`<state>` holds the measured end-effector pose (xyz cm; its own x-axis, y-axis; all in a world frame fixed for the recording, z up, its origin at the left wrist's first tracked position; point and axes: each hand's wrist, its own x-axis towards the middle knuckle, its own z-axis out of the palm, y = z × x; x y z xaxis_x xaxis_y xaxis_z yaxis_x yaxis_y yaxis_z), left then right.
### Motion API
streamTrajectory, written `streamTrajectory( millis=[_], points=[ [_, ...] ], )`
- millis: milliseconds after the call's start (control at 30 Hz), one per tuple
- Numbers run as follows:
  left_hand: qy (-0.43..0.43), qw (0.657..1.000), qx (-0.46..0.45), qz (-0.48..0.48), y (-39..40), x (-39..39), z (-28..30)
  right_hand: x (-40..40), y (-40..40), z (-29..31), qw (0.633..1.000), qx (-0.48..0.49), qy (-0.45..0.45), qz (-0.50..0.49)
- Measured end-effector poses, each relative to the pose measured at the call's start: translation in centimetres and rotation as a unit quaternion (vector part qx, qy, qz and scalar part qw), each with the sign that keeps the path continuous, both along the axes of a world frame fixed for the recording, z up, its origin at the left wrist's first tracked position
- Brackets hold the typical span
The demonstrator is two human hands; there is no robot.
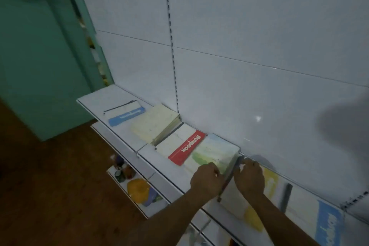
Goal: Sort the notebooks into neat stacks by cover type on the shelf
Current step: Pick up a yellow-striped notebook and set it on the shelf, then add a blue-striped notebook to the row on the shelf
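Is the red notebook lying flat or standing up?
Lying flat. The red notebook rests cover-up on the shelf, its whole front facing the ceiling.

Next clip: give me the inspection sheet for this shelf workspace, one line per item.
Surface: white shelf on a white slotted back panel.
Job's things: blue-band notebook far left; cream stack; red-band notebook; green-cover stack; yellow-band notebooks under the hands; another blue-band notebook far right.
Clutter: lower shelf holds an orange item and small dark objects, blurred.
Grippers: left hand grips the green-cover stack's near edge; right hand holds a thin notebook on edge.
Cables: nothing seen.
Surroundings: teal wall, brown floor.
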<state>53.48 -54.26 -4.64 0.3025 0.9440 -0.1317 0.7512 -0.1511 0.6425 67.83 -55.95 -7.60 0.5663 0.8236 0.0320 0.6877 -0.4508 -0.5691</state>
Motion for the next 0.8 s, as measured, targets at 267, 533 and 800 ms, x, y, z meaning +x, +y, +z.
streamTrajectory(
  millis=[267,533,800],
  points=[
    [-0.019,0.980,0.013,0.196,3.3,-17.9,3.0,-15.8,9.4,4.1,0.970,0.020,0.056,0.236],
    [-0.019,0.927,0.057,0.370,2.5,-39.7,7.8,-40.2,14.8,10.9,0.875,0.011,-0.008,0.483],
    [0.049,0.896,0.080,0.434,-0.4,-56.6,7.8,-58.4,15.4,13.2,0.786,0.057,-0.100,0.607]
  ],
)
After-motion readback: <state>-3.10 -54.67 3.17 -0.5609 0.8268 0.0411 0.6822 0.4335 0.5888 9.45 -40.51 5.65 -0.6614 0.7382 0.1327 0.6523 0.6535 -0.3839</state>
